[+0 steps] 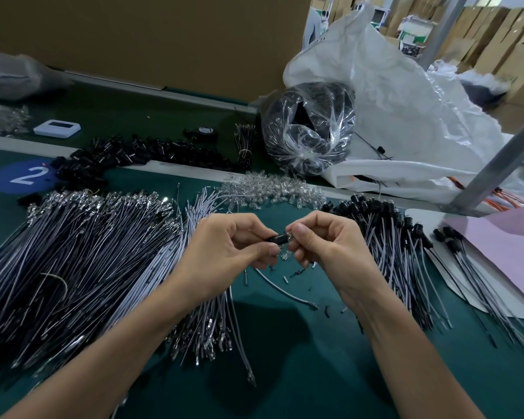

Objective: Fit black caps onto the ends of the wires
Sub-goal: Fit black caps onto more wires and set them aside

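My left hand [224,246] and my right hand [324,240] meet above the green table. Between their fingertips sits a small black cap [280,239]; both hands pinch it, with a clear bulb end showing at the right fingertips. Whether a wire runs from it is hidden by the fingers. A big heap of uncapped grey and black wires [79,261] lies to the left. Wires with black caps fitted [387,237] lie to the right. Loose black caps [127,155] are piled along the far strip.
Clear bulbs [273,189] are scattered behind my hands. A clear bag of black parts [309,128] leans on a large white sack [406,116]. A pink sheet [502,246] lies at right, under a slanting metal post [496,164]. A white device [57,128] sits far left.
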### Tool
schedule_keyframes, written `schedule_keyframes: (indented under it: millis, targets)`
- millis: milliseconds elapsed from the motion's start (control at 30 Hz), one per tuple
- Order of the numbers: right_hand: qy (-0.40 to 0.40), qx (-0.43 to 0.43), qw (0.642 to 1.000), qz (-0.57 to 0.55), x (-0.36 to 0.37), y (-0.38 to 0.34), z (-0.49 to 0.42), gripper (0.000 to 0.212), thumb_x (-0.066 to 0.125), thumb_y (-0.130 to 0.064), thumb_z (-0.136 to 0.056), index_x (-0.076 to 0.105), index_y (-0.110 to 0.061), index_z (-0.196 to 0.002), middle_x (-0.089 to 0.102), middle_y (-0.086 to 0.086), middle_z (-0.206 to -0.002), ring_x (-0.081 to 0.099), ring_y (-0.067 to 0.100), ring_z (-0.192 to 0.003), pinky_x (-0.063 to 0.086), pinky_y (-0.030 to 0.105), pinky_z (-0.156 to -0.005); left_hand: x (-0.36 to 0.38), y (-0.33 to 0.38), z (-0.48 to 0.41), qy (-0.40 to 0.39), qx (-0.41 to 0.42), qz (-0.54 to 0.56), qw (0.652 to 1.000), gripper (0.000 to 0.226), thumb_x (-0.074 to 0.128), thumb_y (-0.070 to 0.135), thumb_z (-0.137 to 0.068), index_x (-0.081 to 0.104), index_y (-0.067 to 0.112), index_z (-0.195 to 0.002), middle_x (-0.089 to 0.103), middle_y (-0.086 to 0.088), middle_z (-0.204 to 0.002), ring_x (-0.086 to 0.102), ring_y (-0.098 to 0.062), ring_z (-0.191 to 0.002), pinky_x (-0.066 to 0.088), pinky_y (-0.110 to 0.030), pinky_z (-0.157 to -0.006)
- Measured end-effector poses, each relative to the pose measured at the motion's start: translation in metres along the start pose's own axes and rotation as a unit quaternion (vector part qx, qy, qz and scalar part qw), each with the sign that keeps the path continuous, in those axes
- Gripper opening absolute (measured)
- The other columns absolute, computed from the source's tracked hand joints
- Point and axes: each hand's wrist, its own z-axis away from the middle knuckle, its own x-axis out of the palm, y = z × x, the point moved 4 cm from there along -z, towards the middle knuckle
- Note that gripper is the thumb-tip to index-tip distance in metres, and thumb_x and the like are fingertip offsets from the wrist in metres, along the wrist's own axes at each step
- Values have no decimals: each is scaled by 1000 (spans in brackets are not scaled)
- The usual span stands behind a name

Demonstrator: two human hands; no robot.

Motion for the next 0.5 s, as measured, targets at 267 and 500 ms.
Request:
schedule_keyframes:
  millis: [267, 500]
  targets:
    - [-6, -3, 1000, 23, 2, -2, 1, 13, 62, -1, -90, 66, -4, -78, 64, 3, -58, 56, 11, -48, 44, 19, -44, 0, -1, 2, 2, 5, -3, 1000, 9, 74, 2, -79, 71, 8, -84, 76, -7, -74, 74, -21, -69, 58, -23, -63]
    - [-20, -39, 999, 30, 0, -4, 3, 12, 62, 2, -88, 66, -6, -79, 66, 3, -60, 58, 10, -52, 47, 18, -49, 1, -2, 1, 0, -14, 11, 1000, 12, 73, -2, -80, 71, 8, -83, 76, -9, -74, 74, -22, -68, 58, -24, -62]
